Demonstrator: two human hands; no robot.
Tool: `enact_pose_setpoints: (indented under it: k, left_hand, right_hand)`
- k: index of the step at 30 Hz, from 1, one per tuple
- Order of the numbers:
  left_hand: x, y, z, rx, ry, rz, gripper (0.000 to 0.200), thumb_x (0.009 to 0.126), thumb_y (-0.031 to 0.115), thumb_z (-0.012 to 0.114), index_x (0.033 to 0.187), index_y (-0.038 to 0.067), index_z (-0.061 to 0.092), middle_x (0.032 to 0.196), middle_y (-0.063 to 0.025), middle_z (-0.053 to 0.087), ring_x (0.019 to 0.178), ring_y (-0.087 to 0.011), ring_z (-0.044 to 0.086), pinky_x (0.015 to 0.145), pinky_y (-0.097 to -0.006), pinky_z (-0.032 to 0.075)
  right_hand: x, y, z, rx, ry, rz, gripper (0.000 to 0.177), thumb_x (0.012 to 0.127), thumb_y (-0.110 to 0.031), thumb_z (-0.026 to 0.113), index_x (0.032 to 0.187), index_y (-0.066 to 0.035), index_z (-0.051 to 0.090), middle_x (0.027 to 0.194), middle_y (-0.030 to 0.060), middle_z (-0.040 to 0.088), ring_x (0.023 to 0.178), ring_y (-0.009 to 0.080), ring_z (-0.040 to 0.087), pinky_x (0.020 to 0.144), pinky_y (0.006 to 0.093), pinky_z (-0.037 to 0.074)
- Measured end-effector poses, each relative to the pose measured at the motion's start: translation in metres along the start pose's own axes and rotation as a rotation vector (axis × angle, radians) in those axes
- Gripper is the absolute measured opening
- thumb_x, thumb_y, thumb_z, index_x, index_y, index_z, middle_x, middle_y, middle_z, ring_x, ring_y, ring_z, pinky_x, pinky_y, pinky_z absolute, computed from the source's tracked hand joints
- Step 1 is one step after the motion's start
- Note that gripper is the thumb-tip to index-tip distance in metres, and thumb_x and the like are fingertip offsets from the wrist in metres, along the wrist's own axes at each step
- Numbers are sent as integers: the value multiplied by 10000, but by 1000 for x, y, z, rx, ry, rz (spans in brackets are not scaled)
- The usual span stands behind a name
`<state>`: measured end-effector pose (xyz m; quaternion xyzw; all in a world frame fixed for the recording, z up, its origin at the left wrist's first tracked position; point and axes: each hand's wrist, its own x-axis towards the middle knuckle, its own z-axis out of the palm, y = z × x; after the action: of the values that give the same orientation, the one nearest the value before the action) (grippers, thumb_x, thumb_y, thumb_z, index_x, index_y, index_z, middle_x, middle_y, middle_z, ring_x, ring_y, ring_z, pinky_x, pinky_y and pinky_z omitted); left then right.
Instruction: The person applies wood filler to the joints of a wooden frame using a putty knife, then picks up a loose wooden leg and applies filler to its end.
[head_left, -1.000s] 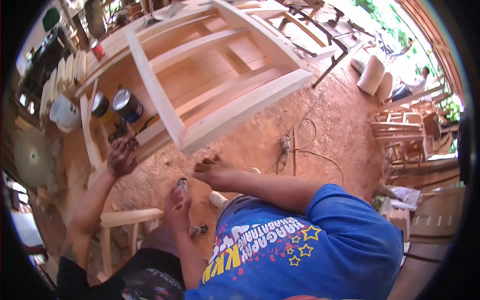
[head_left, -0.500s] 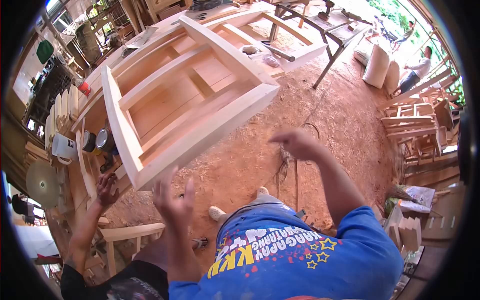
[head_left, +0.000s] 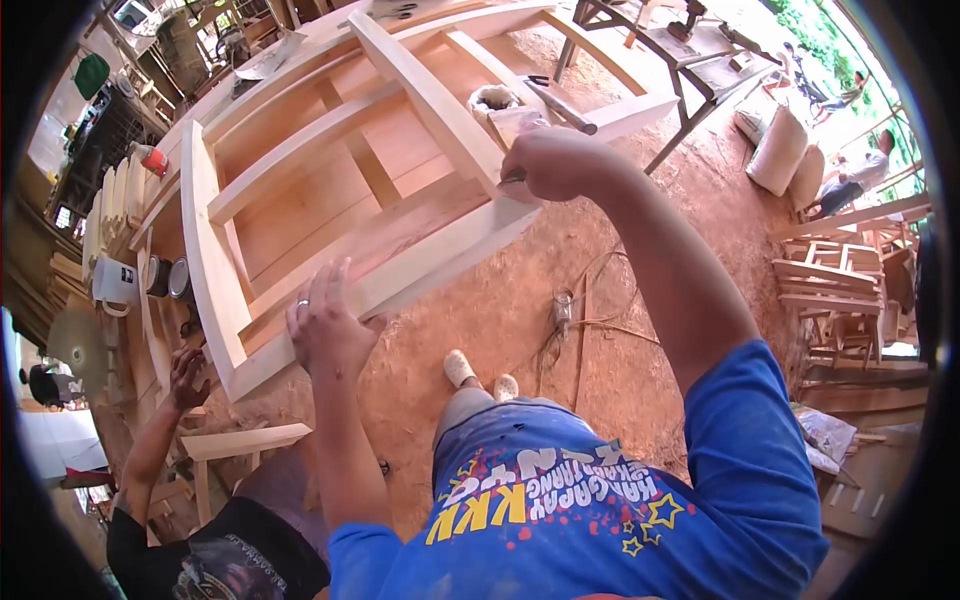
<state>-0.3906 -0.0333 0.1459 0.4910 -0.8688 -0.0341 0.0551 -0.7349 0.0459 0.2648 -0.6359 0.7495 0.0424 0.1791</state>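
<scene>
A large pale wooden frame point(head_left: 440, 262) with curved slats lies on the workbench in front of me. My left hand point(head_left: 335, 325) rests on its near rail, fingers stretched over the top edge and thumb out to the side. At the frame's right corner, my right hand point(head_left: 560, 165) is closed, with a small dark bit of something showing under the fingers. What that thing is stays hidden. Just beyond this hand lie a hammer point(head_left: 565, 108), a white tub point(head_left: 492, 98) and a clear plastic bag point(head_left: 517, 122).
A co-worker's hand point(head_left: 188, 380) is near the frame's left corner, above a curved wooden piece point(head_left: 245, 442). Cans and a white pail point(head_left: 113, 285) stand at left. Cables point(head_left: 600, 322) cross the dirt floor. Chair frames point(head_left: 830, 280) and full sacks point(head_left: 778, 150) stand at right.
My left hand has come down onto the near rail. My right hand has moved up from over the floor to the frame's right corner. The view has shifted slightly.
</scene>
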Motion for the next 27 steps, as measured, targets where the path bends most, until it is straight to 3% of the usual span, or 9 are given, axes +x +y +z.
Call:
enact_pose_setpoints:
  k: [5,9,12,15,22,27]
  left_hand:
    - [5,3,0,-31,-14,-7,936,677,464,959,1515,288,580,1559,8,584,1444,-218,524,1179,-491,415]
    - [8,0,4,-48,14,15,924,657,425,968,1493,284,602,1543,-3,597,1426,-227,541,1144,-481,437]
    - [8,-3,1,-39,24,39,922,651,418,967,1490,284,607,1529,-7,607,1414,-234,552,1131,-476,442]
    - [8,-2,2,-49,27,39,914,656,422,958,1489,282,609,1518,-9,614,1401,-237,561,1121,-479,448]
    - [7,1,6,-41,71,41,866,670,461,922,1465,280,633,1481,-12,632,1317,-265,609,1079,-491,468]
    - [10,3,3,-64,86,27,885,656,494,925,1461,261,640,1470,-16,640,1310,-286,612,1078,-502,464]
  right_hand:
    - [0,-1,0,25,-141,-13,457,816,41,551,1173,-76,813,1101,178,789,1059,362,742,939,455,578]
    - [-12,-6,3,13,-129,-14,493,768,73,535,1150,-62,815,1130,171,782,1073,373,725,970,443,568]
    - [-12,1,-8,77,-311,93,487,765,75,534,1142,-59,812,1148,169,778,1089,374,719,986,447,559]
    - [7,21,-3,241,3,28,473,771,68,542,1139,-59,811,1145,170,777,1089,371,721,984,457,557]
    - [17,-10,-17,-35,-329,22,489,768,60,569,1147,-118,823,1154,109,788,1090,339,728,982,448,565]
    - [19,7,-25,-110,-371,-215,509,771,80,559,1141,-143,827,1193,83,784,1148,305,718,1032,454,546]
